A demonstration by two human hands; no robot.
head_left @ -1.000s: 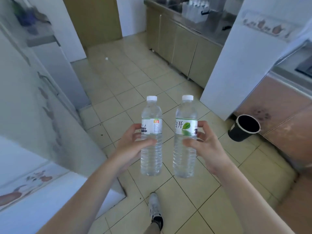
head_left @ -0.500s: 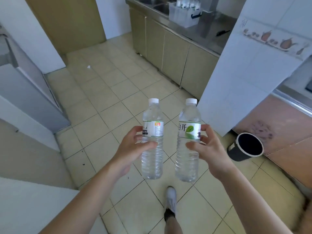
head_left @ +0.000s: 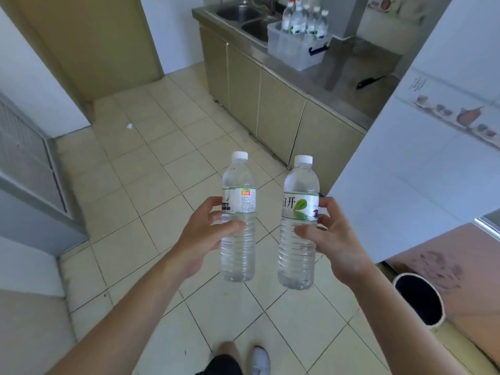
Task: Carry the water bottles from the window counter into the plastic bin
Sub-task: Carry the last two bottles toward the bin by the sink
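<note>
My left hand grips a clear water bottle with a white cap and a white label, held upright over the tiled floor. My right hand grips a second upright water bottle whose label shows a green leaf. The two bottles are side by side, a little apart. Far ahead on the steel counter stands a clear plastic bin with a blue latch, and several water bottles stand in it.
A steel sink lies left of the bin above beige cabinets. A white tiled wall corner juts in at right. A black bucket stands on the floor at lower right. My shoe shows below.
I have walked forward and the view has turned toward the counter, so the bin and sink appear nearer and more central. Both hands still hold their bottles upright.
</note>
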